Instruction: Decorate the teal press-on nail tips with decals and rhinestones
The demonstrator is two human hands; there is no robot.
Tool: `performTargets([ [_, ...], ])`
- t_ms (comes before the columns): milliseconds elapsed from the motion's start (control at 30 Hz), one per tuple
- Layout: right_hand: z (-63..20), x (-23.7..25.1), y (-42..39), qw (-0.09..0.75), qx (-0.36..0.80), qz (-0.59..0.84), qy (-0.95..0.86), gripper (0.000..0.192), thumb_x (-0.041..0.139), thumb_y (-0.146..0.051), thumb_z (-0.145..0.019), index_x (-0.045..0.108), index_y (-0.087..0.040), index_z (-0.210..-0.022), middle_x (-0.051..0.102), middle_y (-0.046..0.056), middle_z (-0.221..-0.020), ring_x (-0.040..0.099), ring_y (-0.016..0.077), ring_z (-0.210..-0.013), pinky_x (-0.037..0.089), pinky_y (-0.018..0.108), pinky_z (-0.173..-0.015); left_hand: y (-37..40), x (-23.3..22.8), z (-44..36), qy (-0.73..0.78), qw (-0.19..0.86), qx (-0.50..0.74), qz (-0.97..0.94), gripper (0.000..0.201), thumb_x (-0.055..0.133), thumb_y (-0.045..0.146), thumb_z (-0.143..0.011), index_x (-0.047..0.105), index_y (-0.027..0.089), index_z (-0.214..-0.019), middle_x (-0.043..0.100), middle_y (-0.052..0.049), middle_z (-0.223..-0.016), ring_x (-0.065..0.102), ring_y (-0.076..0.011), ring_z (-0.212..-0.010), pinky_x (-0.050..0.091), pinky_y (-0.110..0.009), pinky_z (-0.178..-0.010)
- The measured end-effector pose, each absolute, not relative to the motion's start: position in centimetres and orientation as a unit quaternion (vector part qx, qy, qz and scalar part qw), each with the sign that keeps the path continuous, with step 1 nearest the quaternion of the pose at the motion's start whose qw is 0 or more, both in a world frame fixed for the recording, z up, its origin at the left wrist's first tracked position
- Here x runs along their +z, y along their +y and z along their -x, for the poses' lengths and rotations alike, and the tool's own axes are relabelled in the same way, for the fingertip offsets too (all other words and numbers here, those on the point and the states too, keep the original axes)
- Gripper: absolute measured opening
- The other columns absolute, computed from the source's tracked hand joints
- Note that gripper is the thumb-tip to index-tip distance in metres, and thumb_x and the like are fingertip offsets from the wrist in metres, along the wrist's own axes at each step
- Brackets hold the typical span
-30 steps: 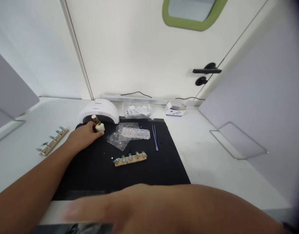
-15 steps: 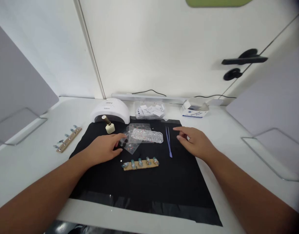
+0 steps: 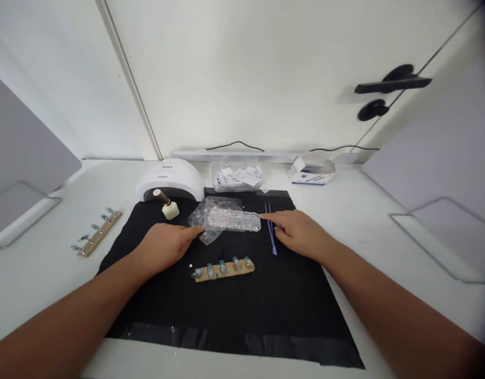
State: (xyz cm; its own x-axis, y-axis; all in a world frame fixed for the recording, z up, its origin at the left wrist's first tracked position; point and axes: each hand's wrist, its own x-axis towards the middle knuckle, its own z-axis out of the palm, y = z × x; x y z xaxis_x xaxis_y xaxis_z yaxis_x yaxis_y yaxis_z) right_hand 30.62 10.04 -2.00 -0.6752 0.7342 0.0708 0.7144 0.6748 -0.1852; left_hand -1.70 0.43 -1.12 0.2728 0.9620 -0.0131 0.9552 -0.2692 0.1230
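Observation:
My left hand [image 3: 169, 243] rests on the black mat with its index finger stretched out to the edge of clear plastic sheets [image 3: 206, 236] dotted with small coloured bits. A clear compartment case of rhinestones [image 3: 246, 221] lies partly on or under these sheets; which one I cannot tell. My right hand [image 3: 295, 231] points its index finger at the case's right end, its other fingers curled and holding nothing visible. Purple tweezers [image 3: 271, 237] lie partly beneath that finger. Nearer me is a wooden strip [image 3: 226, 273] bearing several blue-green nail tips [image 3: 223, 267].
A white nail lamp [image 3: 169, 176] stands at the back left, a polish bottle [image 3: 170, 209] before it. Behind the sheets is a clear tub [image 3: 216, 184] of white packets. An alcohol pads box [image 3: 312, 173] stands back right. Another strip of nail tips [image 3: 100, 234] lies left.
My right hand has moved left, over the tweezers to the rhinestone case's end. The left index finger has straightened at the sheets. The view has shifted slightly.

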Motion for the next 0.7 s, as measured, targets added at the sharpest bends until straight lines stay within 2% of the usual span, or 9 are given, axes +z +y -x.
performTargets([
  [100,-30.7,-2.0,10.1,0.064,0.066,0.397,-0.913,0.043,0.045,-0.013,-0.088,0.069,-0.017,-0.123,0.075,0.009,-0.103,0.069,0.0255,-0.094,0.051,0.039,-0.084,0.3,-1.2,2.3,0.605,0.034,0.097,-0.790,0.040,0.041,0.027,-0.095,0.069,0.025,-0.124,0.078,-0.009,-0.094,0.073,-0.0288,-0.081,0.052,-0.036,-0.069],
  [200,-30.8,-2.0,10.3,0.059,0.059,0.395,-0.915,0.039,0.046,-0.013,-0.090,0.070,-0.019,-0.120,0.074,0.008,-0.100,0.069,0.0243,-0.093,0.051,0.037,-0.083,0.1,-1.0,3.3,0.586,0.032,0.180,-0.790,0.039,0.042,0.027,-0.095,0.070,0.023,-0.122,0.078,-0.007,-0.086,0.073,-0.0233,-0.076,0.054,-0.033,-0.070],
  [300,-30.9,-2.0,10.5,0.054,0.048,0.394,-0.916,0.035,0.048,-0.014,-0.092,0.073,-0.022,-0.115,0.074,0.007,-0.097,0.069,0.0235,-0.090,0.050,0.036,-0.081,0.1,-0.9,3.9,0.545,0.053,0.257,-0.797,0.036,0.043,0.030,-0.095,0.073,0.021,-0.114,0.079,-0.005,-0.091,0.074,-0.0190,-0.081,0.056,-0.028,-0.075],
  [400,-30.9,-1.8,10.5,0.048,0.032,0.393,-0.918,0.031,0.050,-0.014,-0.092,0.074,-0.023,-0.110,0.074,0.007,-0.094,0.069,0.0239,-0.089,0.049,0.037,-0.079,0.2,-0.8,4.0,0.519,0.075,0.309,-0.793,0.031,0.049,0.030,-0.094,0.075,0.019,-0.105,0.079,-0.007,-0.096,0.075,-0.0188,-0.086,0.057,-0.026,-0.079],
  [533,-31.2,-1.5,10.5,0.040,0.007,0.384,-0.922,0.028,0.051,-0.014,-0.092,0.075,-0.024,-0.102,0.073,0.006,-0.092,0.066,0.0248,-0.086,0.045,0.036,-0.075,0.1,-0.5,4.2,0.506,0.114,0.339,-0.785,0.026,0.054,0.023,-0.089,0.076,0.017,-0.101,0.079,-0.007,-0.093,0.075,-0.0191,-0.082,0.057,-0.026,-0.075],
  [700,-31.6,-1.4,10.6,0.036,-0.013,0.367,-0.929,0.024,0.053,-0.014,-0.092,0.074,-0.023,-0.098,0.072,0.006,-0.088,0.063,0.0228,-0.081,0.041,0.034,-0.072,0.0,-0.1,4.8,0.523,0.186,0.351,-0.754,0.030,0.053,0.031,-0.090,0.076,0.016,-0.101,0.079,-0.008,-0.095,0.074,-0.0211,-0.083,0.058,-0.028,-0.074],
])
